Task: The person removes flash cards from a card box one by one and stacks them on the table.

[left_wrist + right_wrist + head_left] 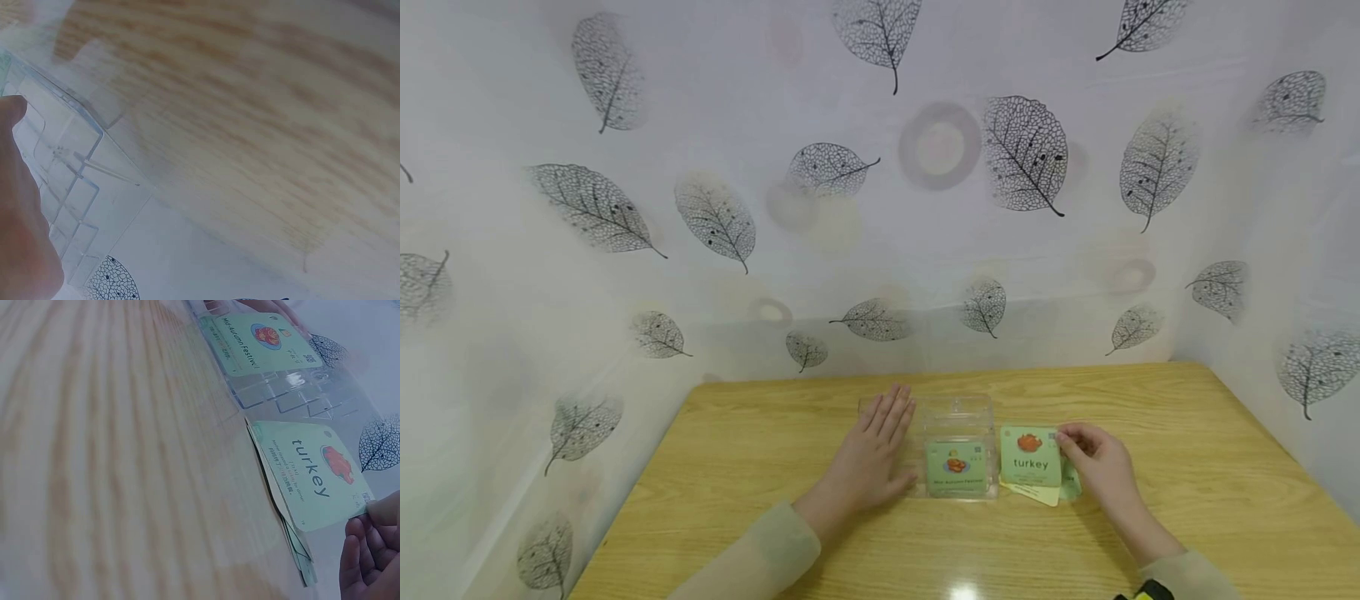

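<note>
Head view, lower right: the right hand [1101, 467] pinches the turkey card [1030, 457]! Lower centre, the left hand [872, 458] lies straight-fingered on the case [957, 425].

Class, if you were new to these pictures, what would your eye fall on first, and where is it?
The dark leaves printed across the pale backdrop behind the table jump out first. Next comes the green turkey card, right of the clear box in the head view, its corner pinched by the right hand. The left hand lies over the box's left part.
</note>
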The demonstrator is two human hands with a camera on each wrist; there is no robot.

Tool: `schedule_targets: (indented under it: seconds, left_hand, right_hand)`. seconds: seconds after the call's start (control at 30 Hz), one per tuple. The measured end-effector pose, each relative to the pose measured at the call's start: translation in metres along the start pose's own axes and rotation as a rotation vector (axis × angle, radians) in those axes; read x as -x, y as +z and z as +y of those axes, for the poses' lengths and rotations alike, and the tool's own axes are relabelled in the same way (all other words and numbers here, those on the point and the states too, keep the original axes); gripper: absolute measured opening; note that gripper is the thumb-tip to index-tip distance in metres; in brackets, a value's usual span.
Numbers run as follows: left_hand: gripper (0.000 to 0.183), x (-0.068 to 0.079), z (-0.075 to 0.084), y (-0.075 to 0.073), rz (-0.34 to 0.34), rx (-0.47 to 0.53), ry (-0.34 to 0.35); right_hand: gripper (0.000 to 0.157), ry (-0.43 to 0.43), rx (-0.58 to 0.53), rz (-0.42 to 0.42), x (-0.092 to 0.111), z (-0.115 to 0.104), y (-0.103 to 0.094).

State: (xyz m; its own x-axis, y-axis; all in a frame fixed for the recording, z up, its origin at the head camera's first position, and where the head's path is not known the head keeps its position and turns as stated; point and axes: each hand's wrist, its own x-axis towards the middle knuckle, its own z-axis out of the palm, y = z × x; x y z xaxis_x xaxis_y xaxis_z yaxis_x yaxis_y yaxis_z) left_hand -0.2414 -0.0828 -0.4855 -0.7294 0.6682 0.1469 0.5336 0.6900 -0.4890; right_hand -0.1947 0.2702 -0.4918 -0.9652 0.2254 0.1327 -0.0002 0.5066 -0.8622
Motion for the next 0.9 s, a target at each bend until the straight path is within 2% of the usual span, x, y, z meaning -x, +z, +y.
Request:
schedule_targets:
  seconds: [0.17, 0.57, 0.9]
  left_hand:
    - [0.100, 0.000, 0.000, -0.001, 0.000, -0.004, 0.001]
    - [0.100, 0.000, -0.001, -0.001, 0.001, -0.001, 0.001]
    - [0.100, 0.000, -0.001, 0.000, -0.005, 0.009, 0.004]
  right_hand:
    - [0.025, 0.003, 0.027, -0.018, -0.001, 0.004, 0.001]
    - [0.024, 0.018, 0.093, 0.011, -0.005, 0.010, 0.001]
    - [0.027, 0.018, 0.099, -0.006, -0.007, 0.013, -0.004]
